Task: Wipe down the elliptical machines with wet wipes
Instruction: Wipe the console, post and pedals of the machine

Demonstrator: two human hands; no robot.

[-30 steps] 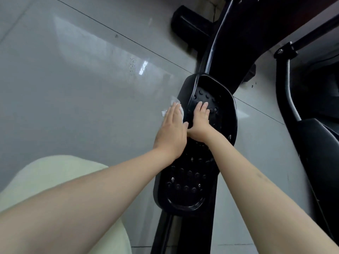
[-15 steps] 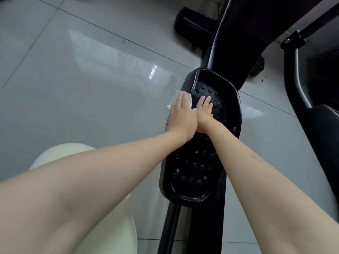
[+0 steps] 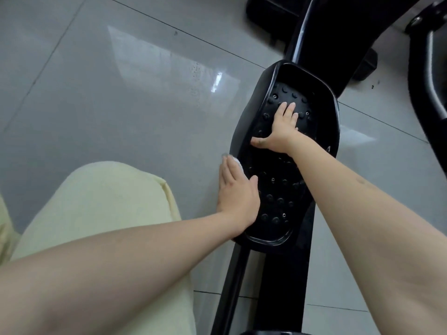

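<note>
A: What is different from one second ago?
B: The left hand (image 3: 235, 197) is now lower on the outer left rim of the black pedal (image 3: 278, 189), nearer to the person; before, it was up beside the right hand (image 3: 280, 131); so it slides back along this rim.
A: And the wet wipe?
B: The wet wipe (image 3: 236, 162) is under the left fingers, and only a white corner shows; this hand lies flat with straight fingers and presses it on the rim.
A: And the right one?
B: It stays on the front of the studded surface, flat, fingers spread, holding nothing; I think it steadies the pedal.
A: What does it mean for the task?
B: I judge this rim is nearly wiped; the studded middle seems not yet done.
</note>
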